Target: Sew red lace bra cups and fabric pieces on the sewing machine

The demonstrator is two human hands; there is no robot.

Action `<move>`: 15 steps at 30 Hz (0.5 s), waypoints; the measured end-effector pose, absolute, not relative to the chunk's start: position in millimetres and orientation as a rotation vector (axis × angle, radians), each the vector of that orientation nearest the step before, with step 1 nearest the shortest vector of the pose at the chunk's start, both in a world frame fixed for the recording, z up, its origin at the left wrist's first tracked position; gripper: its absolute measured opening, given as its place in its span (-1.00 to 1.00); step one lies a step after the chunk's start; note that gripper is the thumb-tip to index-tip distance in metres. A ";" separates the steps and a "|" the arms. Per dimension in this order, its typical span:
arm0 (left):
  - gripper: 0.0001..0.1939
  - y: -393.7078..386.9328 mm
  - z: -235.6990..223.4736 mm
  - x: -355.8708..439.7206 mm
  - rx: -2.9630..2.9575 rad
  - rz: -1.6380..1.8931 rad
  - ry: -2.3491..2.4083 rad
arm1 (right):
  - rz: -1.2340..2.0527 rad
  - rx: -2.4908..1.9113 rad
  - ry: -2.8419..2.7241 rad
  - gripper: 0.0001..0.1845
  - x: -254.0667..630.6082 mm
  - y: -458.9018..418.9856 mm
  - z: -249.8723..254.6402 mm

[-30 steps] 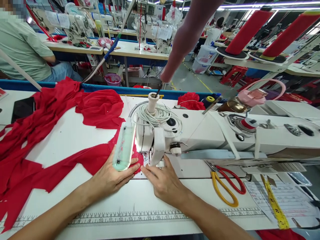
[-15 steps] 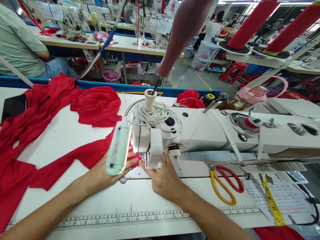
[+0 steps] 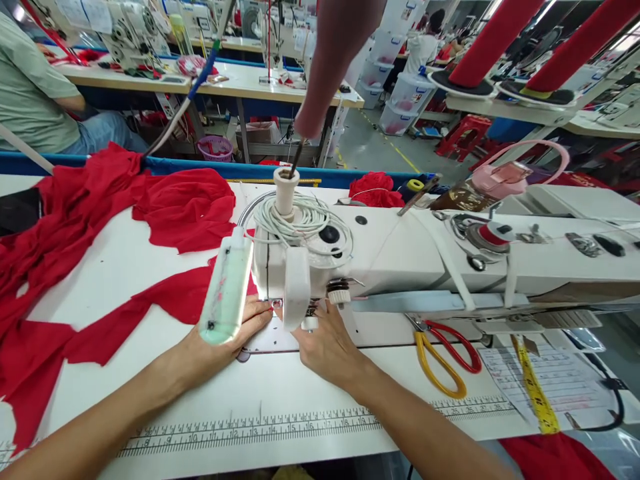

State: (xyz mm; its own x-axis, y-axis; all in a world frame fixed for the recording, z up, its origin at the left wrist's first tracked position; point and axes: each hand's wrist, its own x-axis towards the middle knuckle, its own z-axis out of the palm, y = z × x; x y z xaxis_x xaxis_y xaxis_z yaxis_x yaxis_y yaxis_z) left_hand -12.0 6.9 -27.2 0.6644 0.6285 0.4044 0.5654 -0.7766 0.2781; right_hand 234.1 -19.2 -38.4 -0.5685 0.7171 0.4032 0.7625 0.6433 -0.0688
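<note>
My left hand (image 3: 251, 325) lies with its fingers stretched flat over the end of a strip of red cloth (image 3: 183, 295) beside the presser foot (image 3: 277, 304). A pale green lamp (image 3: 224, 290) hides part of that hand. On the other side of the needle area, my right hand (image 3: 327, 343) rests low against the bed of the white sewing machine (image 3: 395, 243). The machine's head covers its fingertips, so what they touch is hidden. Leftward, the red strip runs into a larger heap of red cloth (image 3: 90, 193).
Scissors (image 3: 440, 363) with red and yellow handles lie right of my right hand. Nearby are a yellow tape measure (image 3: 537, 393) and a written sheet (image 3: 575, 383). A ruler scale (image 3: 260, 430) runs along the table's front. A pink-lidded bottle (image 3: 470, 190) stands behind the machine.
The whole view has shifted slightly. Less red cloth shows between my hands at the presser foot, and my right fingertips are now more hidden behind the machine's head.
</note>
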 end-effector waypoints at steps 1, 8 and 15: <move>-0.56 4.9 -25.5 -10.8 2.760 0.730 0.961 | -0.166 -1.169 -2.467 -0.59 233.7 -19.2 -37.7; -0.57 4.8 -20.8 -6.7 2.774 0.788 0.990 | -0.190 -1.161 -2.480 -0.74 233.1 -17.5 -34.0; -0.42 -2.2 -35.5 -12.3 2.866 0.690 1.007 | -0.178 -1.149 -2.423 -0.80 236.4 -16.0 -31.9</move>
